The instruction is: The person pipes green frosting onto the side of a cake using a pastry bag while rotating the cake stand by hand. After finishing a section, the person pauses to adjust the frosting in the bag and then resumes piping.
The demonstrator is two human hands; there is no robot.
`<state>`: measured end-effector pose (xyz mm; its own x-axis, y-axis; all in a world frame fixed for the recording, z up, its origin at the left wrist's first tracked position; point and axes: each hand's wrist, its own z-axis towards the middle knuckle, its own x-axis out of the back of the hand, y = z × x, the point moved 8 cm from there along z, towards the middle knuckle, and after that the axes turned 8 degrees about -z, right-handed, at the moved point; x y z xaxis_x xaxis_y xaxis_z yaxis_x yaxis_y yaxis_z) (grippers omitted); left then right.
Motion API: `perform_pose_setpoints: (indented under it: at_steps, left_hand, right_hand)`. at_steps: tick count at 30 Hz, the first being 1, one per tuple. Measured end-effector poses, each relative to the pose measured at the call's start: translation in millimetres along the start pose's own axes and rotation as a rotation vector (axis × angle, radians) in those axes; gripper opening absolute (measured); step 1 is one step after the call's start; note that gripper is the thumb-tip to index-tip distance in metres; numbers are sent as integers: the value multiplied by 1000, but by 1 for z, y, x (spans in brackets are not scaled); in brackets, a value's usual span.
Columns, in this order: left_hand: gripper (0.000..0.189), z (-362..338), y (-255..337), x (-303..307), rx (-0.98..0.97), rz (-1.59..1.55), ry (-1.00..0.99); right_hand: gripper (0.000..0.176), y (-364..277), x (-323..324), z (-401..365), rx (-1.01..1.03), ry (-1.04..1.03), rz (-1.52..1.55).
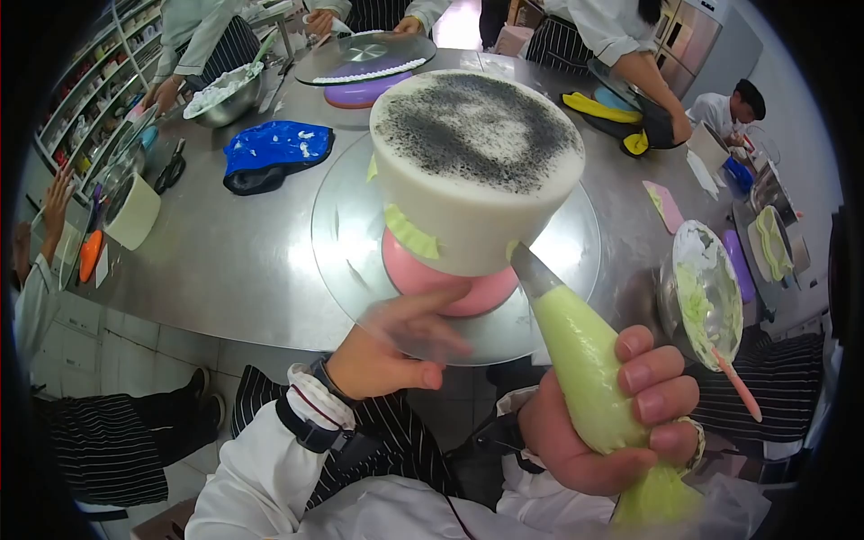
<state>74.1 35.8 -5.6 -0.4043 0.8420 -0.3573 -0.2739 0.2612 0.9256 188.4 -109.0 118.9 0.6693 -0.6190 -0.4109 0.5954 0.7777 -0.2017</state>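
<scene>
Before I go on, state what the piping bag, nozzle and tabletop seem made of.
Piping bag: probably thin, glossy plastic; green filling shows through. Nozzle: likely smooth metal, given its grey sheen. Tabletop: apparently brushed steel, judging by blurred reflections.

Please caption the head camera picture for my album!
Right hand holds a piping bag of green cream, nozzle at a white cake form.

Left hand point(385, 355): fingers extended inward, blurred to my eye | right hand point(661, 400): fingers curled, thumb below | forearms forward
</scene>
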Motion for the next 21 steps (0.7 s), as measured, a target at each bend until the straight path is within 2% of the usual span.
perform_pose_setpoints:
  at_steps: [21]
  left_hand:
    - [93, 1, 5, 0, -14, -37, 20]
  right_hand:
    - [18, 7, 0, 1, -91, 0, 43]
